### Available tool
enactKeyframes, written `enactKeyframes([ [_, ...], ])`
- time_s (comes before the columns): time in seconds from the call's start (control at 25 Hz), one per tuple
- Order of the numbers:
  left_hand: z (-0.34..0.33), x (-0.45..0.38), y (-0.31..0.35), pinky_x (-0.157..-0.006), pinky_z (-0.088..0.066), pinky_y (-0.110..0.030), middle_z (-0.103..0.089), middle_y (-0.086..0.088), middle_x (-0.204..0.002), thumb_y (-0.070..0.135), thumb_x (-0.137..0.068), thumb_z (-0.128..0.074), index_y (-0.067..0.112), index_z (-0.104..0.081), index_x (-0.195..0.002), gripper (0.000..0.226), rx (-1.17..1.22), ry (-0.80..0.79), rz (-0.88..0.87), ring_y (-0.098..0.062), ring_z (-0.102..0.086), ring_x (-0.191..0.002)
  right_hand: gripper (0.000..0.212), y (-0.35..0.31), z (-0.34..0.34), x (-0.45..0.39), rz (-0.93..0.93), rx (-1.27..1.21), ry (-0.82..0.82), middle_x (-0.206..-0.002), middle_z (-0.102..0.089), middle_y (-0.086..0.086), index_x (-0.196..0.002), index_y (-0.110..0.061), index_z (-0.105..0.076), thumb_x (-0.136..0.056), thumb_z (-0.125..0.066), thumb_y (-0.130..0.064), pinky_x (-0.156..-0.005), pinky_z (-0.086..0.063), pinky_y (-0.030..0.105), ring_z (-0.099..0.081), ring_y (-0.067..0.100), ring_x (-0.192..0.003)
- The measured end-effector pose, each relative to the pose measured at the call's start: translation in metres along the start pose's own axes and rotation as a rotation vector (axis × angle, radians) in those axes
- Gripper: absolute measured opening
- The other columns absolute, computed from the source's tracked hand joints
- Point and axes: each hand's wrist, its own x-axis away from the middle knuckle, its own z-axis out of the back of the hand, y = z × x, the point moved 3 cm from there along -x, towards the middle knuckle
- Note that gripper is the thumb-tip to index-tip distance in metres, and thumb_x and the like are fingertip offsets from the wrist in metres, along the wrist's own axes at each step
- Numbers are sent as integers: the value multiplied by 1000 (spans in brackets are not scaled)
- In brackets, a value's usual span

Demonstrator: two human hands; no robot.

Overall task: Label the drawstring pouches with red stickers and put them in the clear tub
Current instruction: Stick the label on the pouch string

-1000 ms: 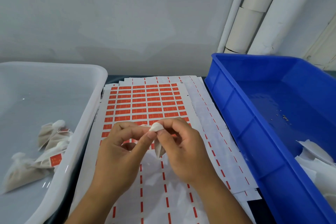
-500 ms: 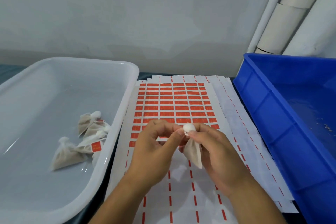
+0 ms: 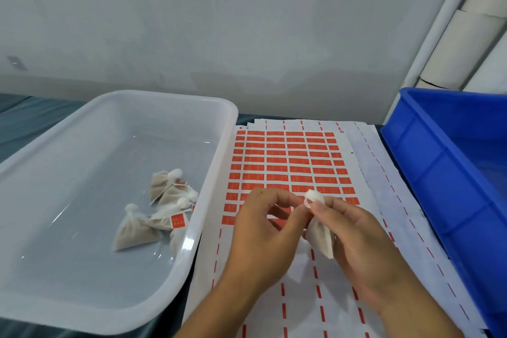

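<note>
we count two hands, one pouch held, and a small heap of pouches in the tub, four or perhaps five, since they overlap and we cannot separate them surely. there are two containers, and several sheets of stickers stacked and fanned between them.

our right hand (image 3: 354,239) has its thumb and fingers pinched together on the pouch (image 3: 321,236), gripping just under its gathered neck. the pouch is soft, whitish-tan cloth, roughly triangular, hanging down past the right fingertips, with a white bunched top poking up above them and thin white string loops at the neck. we cannot see a sticker on it. our left hand (image 3: 263,230) sits just beside it, its thumb and forefinger closed together at the string loops; whether they actually grip the string we cannot tell.

under both hands lies the top sticker sheet (image 3: 290,170), white glossy backing with small red rectangles in neat rows beyond the fingertips, and only red dashes on bare backing nearer our wrists.

well to the left of the left fingers is the clear tub (image 3: 216,173), smooth translucent plastic with rounded corners. the pouches in the tub (image 3: 162,214) are lumpy, filled with something tan, tied off white at the top; one shows a red sticker (image 3: 178,220).

right of the right fingers stands a blue bin (image 3: 428,173), hard ribbed plastic.
</note>
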Motion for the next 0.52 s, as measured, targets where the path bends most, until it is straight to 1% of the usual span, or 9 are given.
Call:
enactKeyframes([
  [0.08, -2, 1, 1, -70, -48, -3, -65, 25, -95, 35, -92, -71, 40, -71, -87, 7, 12, -48, -11, 5, -61, -98, 34, -2, 1, 0, 13, 9, 30, -106, -76, -10, -102, -38, -77, -78, -63, -59, -90, -55, 30, -71, 8, -104],
  [0.12, -3, 1, 2, -71, -48, -3, -66, 26, -96, 36, -94, -69, 42, -72, -87, 10, 24, -63, -13, 5, -61, -99, 33, -2, 2, 0, 23, 42, 58, -104, -76, -14, -100, -42, -76, -77, -61, -61, -86, -55, 26, -71, 4, -102],
  [0.16, -3, 1, 2, -71, -47, -3, -68, 27, -95, 38, -95, -67, 44, -74, -86, 13, 44, -70, -11, 4, -62, -99, 33, -2, 3, 0, 36, 90, 90, -100, -76, -18, -97, -43, -76, -75, -60, -62, -82, -55, 21, -70, -1, -99],
  [0.24, -2, 0, 3, -72, -47, -1, -72, 25, -90, 45, -93, -66, 43, -77, -83, 15, 104, -83, 5, 3, -65, -97, 34, -3, 3, 0, 66, 186, 133, -91, -74, -24, -92, -38, -76, -73, -59, -61, -67, -54, 10, -67, -8, -92],
  [0.32, 0, 0, 4, -66, -48, -2, -75, 22, -87, 51, -87, -67, 44, -78, -84, 14, 195, -122, 76, 5, -67, -94, 31, -3, 3, 0, 86, 248, 147, -88, -72, -27, -92, -37, -72, -75, -59, -58, -56, -47, 2, -65, -12, -89],
  [0.4, 1, -1, 3, -63, -50, -7, -75, 20, -86, 50, -86, -69, 45, -78, -85, 10, 266, -162, 191, 9, -67, -90, 28, -3, 4, -1, 97, 291, 139, -89, -71, -30, -94, -38, -70, -76, -60, -57, -54, -45, 0, -64, -13, -90],
  [0.52, 1, -1, -1, -63, -48, -7, -75, 20, -86, 44, -88, -72, 41, -79, -82, 10, 306, -168, 317, 11, -65, -85, 29, -3, 7, -2, 117, 335, 133, -94, -70, -33, -97, -40, -70, -75, -64, -57, -58, -46, 1, -63, -13, -93],
])
